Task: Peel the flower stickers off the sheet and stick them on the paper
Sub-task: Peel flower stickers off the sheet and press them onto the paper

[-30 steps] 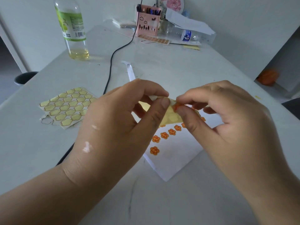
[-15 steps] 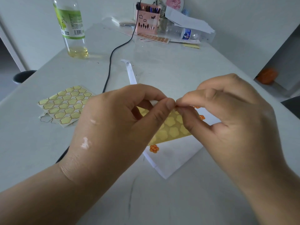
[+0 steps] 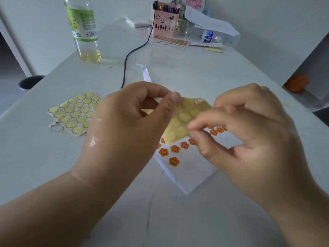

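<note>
My left hand [image 3: 124, 125] holds the yellow sticker sheet [image 3: 185, 116] by its upper left part, between thumb and fingers, lifted over the table. My right hand [image 3: 249, 131] is blurred just below the sheet's right edge. Its thumb and index fingertip pinch a small sticker that is mostly hidden between them. Under both hands lies the white paper [image 3: 194, 172]. Several orange flower stickers [image 3: 173, 161] are stuck on it in rows.
Used yellow sticker sheets [image 3: 74, 113] lie at the left. A bottle [image 3: 85, 29] stands at the back left and a black cable [image 3: 128, 57] runs to a pink pen holder [image 3: 165, 24]. A white paper strip [image 3: 146, 73] lies behind the hands.
My right hand has pulled away from the sheet's top, down and to the right, fingertips still pinched. The sheet has tilted flatter in my left hand, uncovering more stickers on the paper.
</note>
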The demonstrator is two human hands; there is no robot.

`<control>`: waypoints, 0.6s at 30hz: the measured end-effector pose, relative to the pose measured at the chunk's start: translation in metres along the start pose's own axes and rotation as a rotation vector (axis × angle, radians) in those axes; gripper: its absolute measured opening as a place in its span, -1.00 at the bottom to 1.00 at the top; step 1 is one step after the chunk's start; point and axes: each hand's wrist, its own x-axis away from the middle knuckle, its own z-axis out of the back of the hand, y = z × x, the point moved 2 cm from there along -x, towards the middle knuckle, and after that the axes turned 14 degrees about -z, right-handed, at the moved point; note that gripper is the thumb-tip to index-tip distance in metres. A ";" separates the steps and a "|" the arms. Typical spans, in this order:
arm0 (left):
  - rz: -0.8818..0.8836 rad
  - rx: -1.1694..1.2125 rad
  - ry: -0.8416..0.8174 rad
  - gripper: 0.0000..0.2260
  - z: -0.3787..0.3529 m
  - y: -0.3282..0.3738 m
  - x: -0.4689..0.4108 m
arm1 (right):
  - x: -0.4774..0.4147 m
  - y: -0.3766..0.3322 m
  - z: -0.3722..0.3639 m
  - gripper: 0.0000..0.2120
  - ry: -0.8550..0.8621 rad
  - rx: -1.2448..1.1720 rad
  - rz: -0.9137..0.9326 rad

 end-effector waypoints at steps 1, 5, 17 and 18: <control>0.074 0.088 0.031 -0.85 -0.001 -0.004 -0.001 | 0.000 0.000 0.001 -0.92 -0.048 -0.103 -0.111; 0.532 0.571 0.123 -0.79 -0.013 -0.015 -0.002 | 0.000 0.015 -0.004 -0.79 -0.375 -0.457 -0.734; 0.737 0.642 0.182 -0.78 -0.017 -0.021 -0.002 | 0.015 0.025 -0.029 -0.93 -0.799 -0.172 -0.888; 0.739 0.639 0.189 -0.77 -0.017 -0.021 -0.003 | 0.016 0.026 -0.031 -0.94 -0.791 -0.161 -0.875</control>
